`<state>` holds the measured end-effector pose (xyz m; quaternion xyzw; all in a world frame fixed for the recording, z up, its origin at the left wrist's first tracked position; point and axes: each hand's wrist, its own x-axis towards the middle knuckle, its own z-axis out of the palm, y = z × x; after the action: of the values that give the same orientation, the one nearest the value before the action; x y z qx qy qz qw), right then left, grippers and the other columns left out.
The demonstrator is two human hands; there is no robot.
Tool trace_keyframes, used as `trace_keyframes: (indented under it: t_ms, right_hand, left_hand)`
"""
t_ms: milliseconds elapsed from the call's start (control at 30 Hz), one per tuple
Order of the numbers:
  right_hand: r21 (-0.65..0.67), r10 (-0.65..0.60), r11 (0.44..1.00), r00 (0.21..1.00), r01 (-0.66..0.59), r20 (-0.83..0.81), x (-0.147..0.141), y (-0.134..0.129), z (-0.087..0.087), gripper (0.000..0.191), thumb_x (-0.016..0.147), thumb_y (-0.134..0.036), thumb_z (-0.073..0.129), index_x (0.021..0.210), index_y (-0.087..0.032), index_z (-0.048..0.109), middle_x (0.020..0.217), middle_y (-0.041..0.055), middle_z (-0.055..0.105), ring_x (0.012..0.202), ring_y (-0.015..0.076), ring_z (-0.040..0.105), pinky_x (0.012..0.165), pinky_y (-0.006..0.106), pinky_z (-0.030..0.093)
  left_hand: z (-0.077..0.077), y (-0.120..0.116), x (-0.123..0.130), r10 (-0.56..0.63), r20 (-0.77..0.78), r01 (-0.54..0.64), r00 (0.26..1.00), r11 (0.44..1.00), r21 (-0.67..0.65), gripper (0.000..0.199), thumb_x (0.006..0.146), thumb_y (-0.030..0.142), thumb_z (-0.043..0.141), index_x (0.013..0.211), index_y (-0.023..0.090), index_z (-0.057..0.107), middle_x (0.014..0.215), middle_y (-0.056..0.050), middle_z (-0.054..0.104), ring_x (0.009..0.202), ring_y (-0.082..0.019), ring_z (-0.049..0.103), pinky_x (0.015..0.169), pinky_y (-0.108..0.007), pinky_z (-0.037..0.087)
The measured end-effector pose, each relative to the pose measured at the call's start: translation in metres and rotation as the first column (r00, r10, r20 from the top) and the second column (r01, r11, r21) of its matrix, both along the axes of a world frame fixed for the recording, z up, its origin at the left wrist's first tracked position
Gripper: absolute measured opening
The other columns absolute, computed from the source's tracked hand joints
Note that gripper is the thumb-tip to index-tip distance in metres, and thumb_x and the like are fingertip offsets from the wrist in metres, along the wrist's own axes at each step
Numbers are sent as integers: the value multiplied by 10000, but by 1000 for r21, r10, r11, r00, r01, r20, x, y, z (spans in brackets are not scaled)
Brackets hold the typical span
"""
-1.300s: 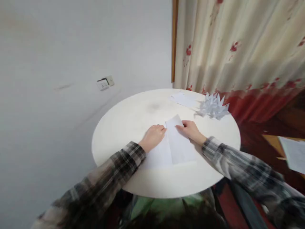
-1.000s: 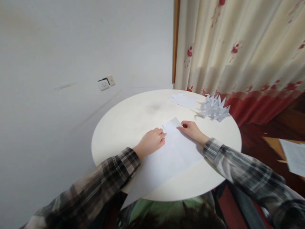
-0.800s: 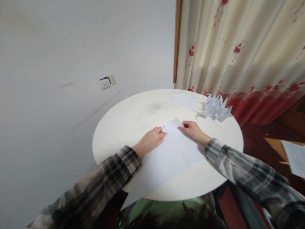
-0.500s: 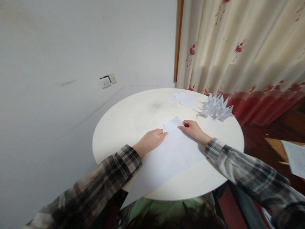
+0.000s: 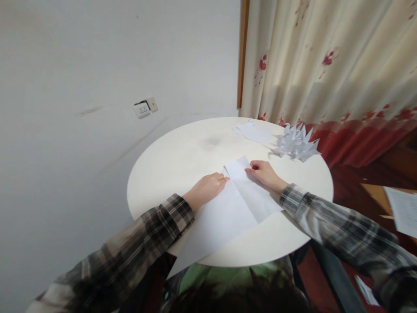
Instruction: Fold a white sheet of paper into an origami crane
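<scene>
A large sheet of white paper (image 5: pixel 224 213) lies in front of me, its near left corner sticking out past the table edge. A crease runs along its right part, and a short split shows at the far edge between my hands. My left hand (image 5: pixel 210 187) pinches the paper just left of that split. On the other side, my right hand (image 5: pixel 263 174) has its thumb and fingers closed on the paper's right edge. The fingertips' undersides are hidden.
The round white table (image 5: pixel 163 174) carries folded paper cranes (image 5: pixel 296 143) at the back right and loose paper pieces (image 5: pixel 256 131) beside them. A wall with a socket (image 5: pixel 142 109) stands left; a curtain (image 5: pixel 325 56) hangs behind. Printed sheets (image 5: pixel 404 211) lie at far right.
The split at the far edge has widened slightly, and the crease on the paper's right side stands out more. Both hands keep their grip with little movement.
</scene>
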<state>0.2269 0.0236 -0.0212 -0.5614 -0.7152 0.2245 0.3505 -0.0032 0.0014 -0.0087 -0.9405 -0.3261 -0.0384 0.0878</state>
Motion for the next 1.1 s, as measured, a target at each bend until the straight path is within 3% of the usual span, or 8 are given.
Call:
trace_keyframes:
  t_ms: [433, 767, 1100]
  right_hand:
    - [-1, -24, 1000, 998, 24, 60, 0, 0, 3, 278, 698, -404, 487, 550, -169, 490, 521, -17, 453, 525, 105, 379, 515, 246, 260]
    - [14, -16, 1000, 999, 16, 39, 0, 1, 2, 245, 670, -382, 479, 544, -172, 479, 519, -21, 449, 525, 102, 376, 526, 241, 260]
    - [0, -12, 1000, 999, 12, 52, 1, 1, 3, 235, 662, -368, 478, 528, -176, 463, 507, -25, 435, 529, 105, 385, 516, 237, 257]
  left_hand:
    - [-2, 0, -3, -49, 42, 47, 998, 997, 57, 271, 935, 179, 327, 1101, 130, 536, 845, -61, 565, 824, -169, 543, 720, -269, 456]
    - [1, -2, -1, -76, 5, 76, 997, 997, 27, 262, 935, 176, 331, 1084, 119, 539, 857, -63, 568, 846, -175, 533, 756, -271, 452]
    - [0, -2, -2, -36, 29, 35, 999, 999, 19, 287, 946, 197, 301, 1064, 123, 552, 822, -62, 562, 808, -169, 543, 717, -265, 453]
